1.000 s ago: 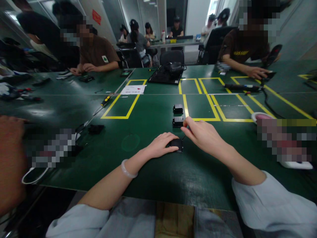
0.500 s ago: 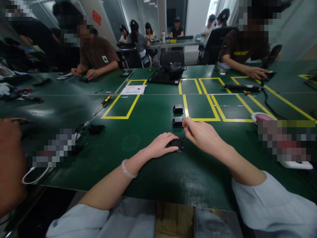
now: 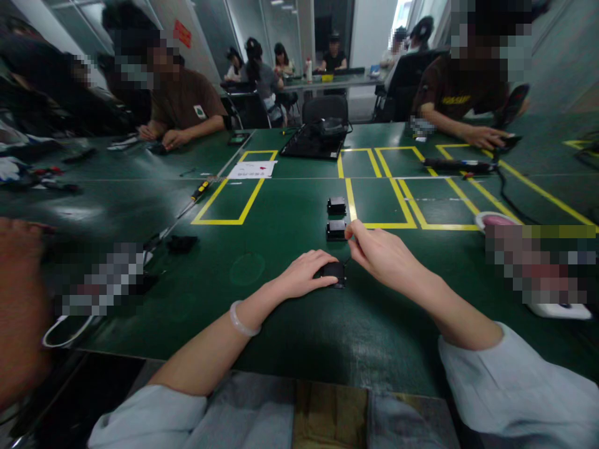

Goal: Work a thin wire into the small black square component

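Observation:
My left hand is closed around a small black box-shaped part, fingers over its top and thumb along its near side, pinning it to the green table. My right hand pinches a thin dark rod-like tool that slants down to the right side of that part; its tip is too small to make out. Just beyond lie two similar black parts, a nearer one close to my right fingertips and a farther one behind it.
The green table carries yellow tape outlines. A yellow-black screwdriver, a paper sheet and a black tray lie farther back. A blurred white-edged object sits right. A nearby person's arm enters left; co-workers sit opposite.
My two hands, the black part and the thin tool look the same as before. The nearby person's hand at the far left has shifted slightly.

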{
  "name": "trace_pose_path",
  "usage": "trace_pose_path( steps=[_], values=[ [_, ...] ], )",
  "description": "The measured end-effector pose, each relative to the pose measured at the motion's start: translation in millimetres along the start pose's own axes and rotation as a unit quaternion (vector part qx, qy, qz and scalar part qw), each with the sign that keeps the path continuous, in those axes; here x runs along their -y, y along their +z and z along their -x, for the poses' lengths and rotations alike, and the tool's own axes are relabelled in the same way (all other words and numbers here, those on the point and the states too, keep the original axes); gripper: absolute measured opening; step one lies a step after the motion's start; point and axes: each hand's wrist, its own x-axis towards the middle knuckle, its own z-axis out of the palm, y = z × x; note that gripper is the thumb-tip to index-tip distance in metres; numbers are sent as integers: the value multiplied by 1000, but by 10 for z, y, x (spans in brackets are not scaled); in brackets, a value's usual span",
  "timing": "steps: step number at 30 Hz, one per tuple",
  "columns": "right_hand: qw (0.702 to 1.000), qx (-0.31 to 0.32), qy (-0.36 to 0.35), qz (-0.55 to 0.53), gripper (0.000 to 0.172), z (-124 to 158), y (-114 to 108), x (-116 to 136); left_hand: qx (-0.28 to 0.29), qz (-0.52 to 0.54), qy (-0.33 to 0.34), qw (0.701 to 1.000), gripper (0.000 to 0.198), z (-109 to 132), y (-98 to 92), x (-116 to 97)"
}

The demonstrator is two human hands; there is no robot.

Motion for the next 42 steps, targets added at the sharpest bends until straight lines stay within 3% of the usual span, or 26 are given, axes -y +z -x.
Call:
trace_pose_path(
  steps=[42],
  values=[
    [1000, -8, 4, 6, 19, 5, 2, 8, 2, -2, -7, 1000, 44, 12, 5, 17]
  ],
)
